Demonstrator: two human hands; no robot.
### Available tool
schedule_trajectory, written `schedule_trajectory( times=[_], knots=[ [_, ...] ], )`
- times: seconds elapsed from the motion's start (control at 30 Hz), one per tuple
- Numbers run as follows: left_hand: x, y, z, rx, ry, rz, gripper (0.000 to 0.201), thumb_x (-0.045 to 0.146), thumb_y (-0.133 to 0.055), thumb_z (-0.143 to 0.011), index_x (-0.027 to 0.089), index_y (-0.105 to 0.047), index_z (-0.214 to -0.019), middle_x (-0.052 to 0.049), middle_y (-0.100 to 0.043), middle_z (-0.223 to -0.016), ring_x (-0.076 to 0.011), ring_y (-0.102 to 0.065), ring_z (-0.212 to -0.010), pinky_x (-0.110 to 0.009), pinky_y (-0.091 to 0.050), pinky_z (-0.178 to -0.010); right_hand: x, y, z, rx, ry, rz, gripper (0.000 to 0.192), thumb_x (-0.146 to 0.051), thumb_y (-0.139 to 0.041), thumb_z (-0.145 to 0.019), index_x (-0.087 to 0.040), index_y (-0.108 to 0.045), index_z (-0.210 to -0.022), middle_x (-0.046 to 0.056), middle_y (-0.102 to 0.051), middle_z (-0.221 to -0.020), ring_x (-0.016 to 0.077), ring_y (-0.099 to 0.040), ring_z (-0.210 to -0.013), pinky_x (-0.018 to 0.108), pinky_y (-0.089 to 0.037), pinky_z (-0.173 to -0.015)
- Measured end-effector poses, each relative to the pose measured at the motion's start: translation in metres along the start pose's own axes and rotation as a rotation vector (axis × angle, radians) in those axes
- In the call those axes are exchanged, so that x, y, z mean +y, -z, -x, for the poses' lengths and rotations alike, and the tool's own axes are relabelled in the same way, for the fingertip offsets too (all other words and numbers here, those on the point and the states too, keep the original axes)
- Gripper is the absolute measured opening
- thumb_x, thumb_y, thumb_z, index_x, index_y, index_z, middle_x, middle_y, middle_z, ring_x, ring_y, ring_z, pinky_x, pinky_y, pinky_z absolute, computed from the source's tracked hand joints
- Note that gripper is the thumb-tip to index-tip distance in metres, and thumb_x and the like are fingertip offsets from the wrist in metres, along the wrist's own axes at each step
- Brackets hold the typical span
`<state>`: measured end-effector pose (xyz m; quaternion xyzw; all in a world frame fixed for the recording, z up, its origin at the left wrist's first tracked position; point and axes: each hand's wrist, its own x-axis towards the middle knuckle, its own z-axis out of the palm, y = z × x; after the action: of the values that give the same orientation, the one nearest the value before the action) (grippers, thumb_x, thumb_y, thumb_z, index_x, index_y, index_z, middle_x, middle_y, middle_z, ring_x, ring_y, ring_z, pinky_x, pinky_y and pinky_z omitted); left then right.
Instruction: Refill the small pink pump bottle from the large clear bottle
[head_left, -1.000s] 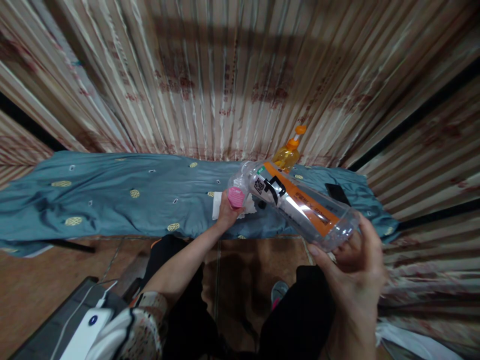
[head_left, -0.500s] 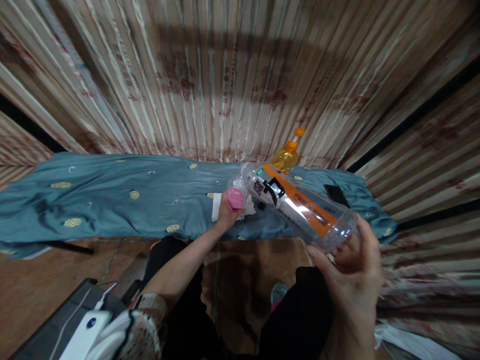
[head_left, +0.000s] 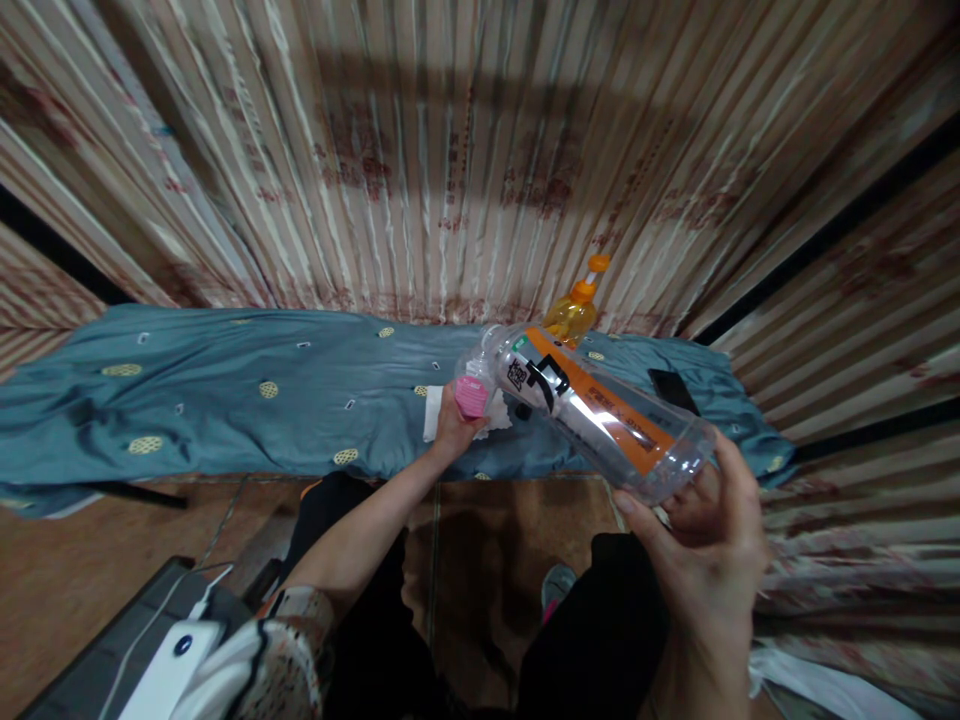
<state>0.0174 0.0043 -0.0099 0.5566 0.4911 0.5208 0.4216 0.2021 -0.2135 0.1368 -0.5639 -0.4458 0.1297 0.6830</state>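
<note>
At the lower left edge of the frame a white device [head_left: 166,668] with a cable lies on a dark case [head_left: 112,640], on the brown floor [head_left: 82,560]. Above it a blue cloth [head_left: 225,390] with small gold patterns covers the counter and runs across the middle of the frame. Striped curtains [head_left: 450,150] fill everything behind it.

My left arm, in a patterned sleeve [head_left: 289,640], reaches up from the lower left toward the centre. My left hand [head_left: 454,432] has its fingers closed around a pink cap [head_left: 471,396], held just at the mouth of the bottle [head_left: 592,408]. Under and behind that hand a white tissue [head_left: 435,412] lies on the cloth.

The bottle is clear plastic with an orange and white label. It is lying tilted in the air over the near edge of the counter, right of centre, mouth to the upper left and base to the lower right. Whether the cap touches the mouth I cannot tell.

Behind the bottle an amber bottle with an orange pump [head_left: 574,305] stands upright on the cloth near the curtains. To its right a black phone [head_left: 673,390] lies flat on the cloth.

My right hand [head_left: 705,560], at the lower right, grips the bottle's base, thumb on the near side and fingers curled around the far side. My dark trousers [head_left: 600,620] and one shoe [head_left: 556,585] show below.
</note>
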Motion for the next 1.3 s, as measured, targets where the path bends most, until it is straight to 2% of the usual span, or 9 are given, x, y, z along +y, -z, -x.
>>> schedule_trajectory(
  times=[0.3,0.53,0.9,1.0,1.17,1.3],
  knots=[
    [-0.0018,-0.0014,-0.0005,0.005,0.014,-0.005,0.076,0.012,-0.092,-0.050,0.024,-0.054,-0.115,-0.002,-0.066,-0.111,-0.0281,-0.067,-0.109,-0.047,-0.054,-0.104,0.0003,-0.0005,-0.0001,-0.003,0.028,0.005,0.106,-0.033,-0.105,-0.063,-0.025,-0.054,-0.156,0.020,-0.068,-0.148,0.0339,-0.074,-0.125,0.057,-0.060,-0.107],
    [-0.0051,-0.0031,-0.0003,0.011,-0.015,0.019,0.076,0.011,-0.091,-0.051,0.024,-0.054,-0.116,-0.001,-0.066,-0.109,-0.0252,-0.067,-0.104,-0.044,-0.055,-0.101,0.0013,0.0008,0.0004,-0.001,0.015,0.056,0.109,-0.043,-0.103,-0.066,-0.026,-0.050,-0.159,0.022,-0.064,-0.151,0.0371,-0.072,-0.128,0.063,-0.058,-0.110],
    [-0.0023,-0.0032,-0.0007,0.032,0.013,0.024,0.079,0.006,-0.092,-0.049,0.023,-0.055,-0.117,-0.003,-0.067,-0.111,-0.0282,-0.068,-0.109,-0.048,-0.055,-0.105,0.0004,-0.0001,0.0001,0.000,-0.008,0.074,0.114,-0.048,-0.103,-0.065,-0.024,-0.047,-0.161,0.023,-0.063,-0.151,0.0406,-0.070,-0.131,0.066,-0.055,-0.112],
    [-0.0021,-0.0033,-0.0006,0.028,0.007,0.014,0.078,0.005,-0.092,-0.050,0.023,-0.055,-0.117,-0.003,-0.067,-0.113,-0.0288,-0.068,-0.113,-0.049,-0.055,-0.108,0.0003,-0.0004,0.0001,0.004,-0.003,0.076,0.112,-0.045,-0.103,-0.065,-0.024,-0.048,-0.160,0.022,-0.063,-0.152,0.0396,-0.070,-0.132,0.066,-0.054,-0.113],
    [-0.0043,-0.0036,-0.0012,0.015,0.001,0.014,0.081,0.007,-0.093,-0.051,0.021,-0.055,-0.120,-0.004,-0.066,-0.116,-0.0291,-0.068,-0.112,-0.050,-0.054,-0.109,0.0023,-0.0004,-0.0004,0.009,0.004,0.042,0.109,-0.040,-0.104,-0.064,-0.024,-0.051,-0.158,0.022,-0.066,-0.148,0.0377,-0.073,-0.126,0.060,-0.061,-0.105],
    [-0.0090,-0.0040,-0.0027,0.002,-0.008,0.031,0.082,0.008,-0.093,-0.051,0.021,-0.055,-0.121,-0.006,-0.065,-0.117,-0.0301,-0.068,-0.114,-0.050,-0.053,-0.110,0.0034,-0.0002,-0.0008,0.018,0.005,0.049,0.106,-0.037,-0.103,-0.065,-0.023,-0.052,-0.157,0.021,-0.067,-0.147,0.0367,-0.073,-0.126,0.058,-0.061,-0.104]
  ],
)
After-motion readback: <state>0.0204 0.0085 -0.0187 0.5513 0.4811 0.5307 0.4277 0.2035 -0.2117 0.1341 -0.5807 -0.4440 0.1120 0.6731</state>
